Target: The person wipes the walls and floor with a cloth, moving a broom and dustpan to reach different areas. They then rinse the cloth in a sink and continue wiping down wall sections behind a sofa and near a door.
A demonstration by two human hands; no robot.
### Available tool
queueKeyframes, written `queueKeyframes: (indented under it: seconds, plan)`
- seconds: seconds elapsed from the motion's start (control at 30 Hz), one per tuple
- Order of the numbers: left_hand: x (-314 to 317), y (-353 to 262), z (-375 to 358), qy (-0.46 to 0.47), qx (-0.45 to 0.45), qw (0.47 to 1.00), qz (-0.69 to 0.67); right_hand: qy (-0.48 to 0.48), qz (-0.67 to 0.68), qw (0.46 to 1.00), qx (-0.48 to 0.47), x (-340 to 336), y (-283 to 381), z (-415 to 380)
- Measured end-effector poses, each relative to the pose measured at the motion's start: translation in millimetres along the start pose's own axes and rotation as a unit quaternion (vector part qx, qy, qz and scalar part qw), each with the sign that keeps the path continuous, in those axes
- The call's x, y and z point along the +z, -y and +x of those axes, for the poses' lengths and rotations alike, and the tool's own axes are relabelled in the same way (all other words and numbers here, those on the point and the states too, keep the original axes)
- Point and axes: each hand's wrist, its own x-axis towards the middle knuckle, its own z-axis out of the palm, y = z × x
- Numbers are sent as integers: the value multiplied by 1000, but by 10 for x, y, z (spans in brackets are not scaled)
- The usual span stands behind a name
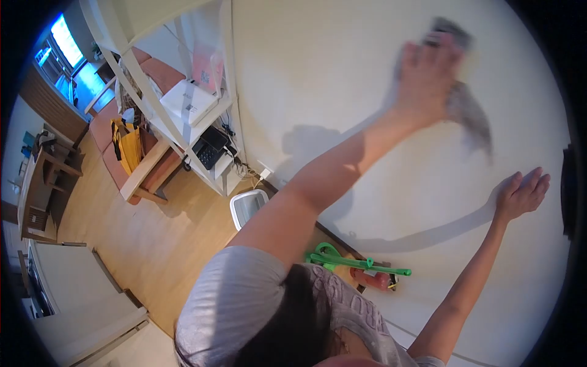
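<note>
My left hand (428, 82) is raised high on the white wall (367, 67), its arm stretched across the middle of the view. A grey cloth (471, 116) is under that hand, one part sticking out above the fingers and another hanging below the palm. Hand and cloth are both blurred by motion. Lower and further right, my right hand (523, 196) leans on the wall with fingers extended, holding nothing. Shadows of both arms fall across the wall.
A white shelf unit (229, 92) carries a white box (188, 101) and a black device (210, 148). Below are a white bin (247, 207), a green-handled item (367, 264) and a red cylinder (372, 279). Behind stands a sofa (104, 137) with a yellow bag (127, 147).
</note>
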Motion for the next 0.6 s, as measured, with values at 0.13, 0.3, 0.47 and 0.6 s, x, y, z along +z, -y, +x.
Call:
queueKeyframes:
  seconds: [0.13, 0.3, 0.47, 0.6]
  plan:
    - [197, 1361, -1507, 14, -191, 974, 118, 1, -20, 1000, -9, 10, 16, 15]
    - [166, 1873, -1818, -25, -410, 911, 27, 6, -17, 1000, -8, 12, 45, 28]
    - [-298, 2096, -713, -100, -76, 980, 155, 36, -14, 999, -4, 26, -30, -32]
    - [-164, 2836, -1297, -124, -200, 972, 3, 62, -15, 998, 28, 51, 25, -90]
